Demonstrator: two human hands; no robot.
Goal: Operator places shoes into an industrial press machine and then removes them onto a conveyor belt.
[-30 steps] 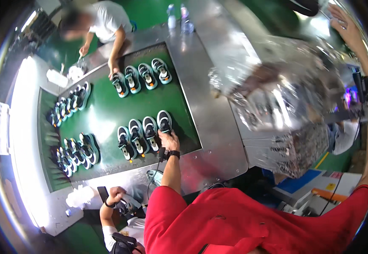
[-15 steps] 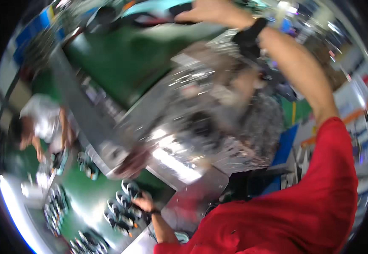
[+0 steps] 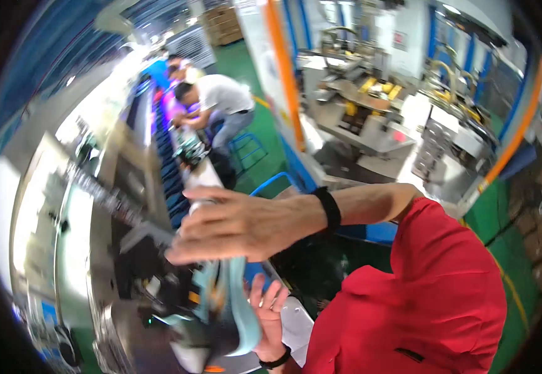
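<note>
A shoe with a pale blue sole point(image 3: 246, 315) and dark and grey parts hangs sole-outward in front of me, smeared by motion. My right hand point(image 3: 233, 227) reaches across from the right, its fingers over the shoe's upper end. A small whitish piece shows between its upper fingers; its kind is unclear. Below, my left hand point(image 3: 268, 311) is close beside the sole, palm showing and fingers apart. Part of this hand is hidden behind the shoe, so contact there is unclear. Both wrists wear black bands.
On the left runs a long conveyor line point(image 3: 168, 181) beside metal machinery. Farther along it, a person in a white shirt point(image 3: 224, 93) bends over the work beside a blue stool point(image 3: 249, 146). An orange-edged machine frame point(image 3: 286, 75) and a metal worktable point(image 3: 364, 134) stand to the right.
My view has swung from the green table with rows of shoes to the conveyor line. My right hand has come down to the shoe, and both hands are now close together.
</note>
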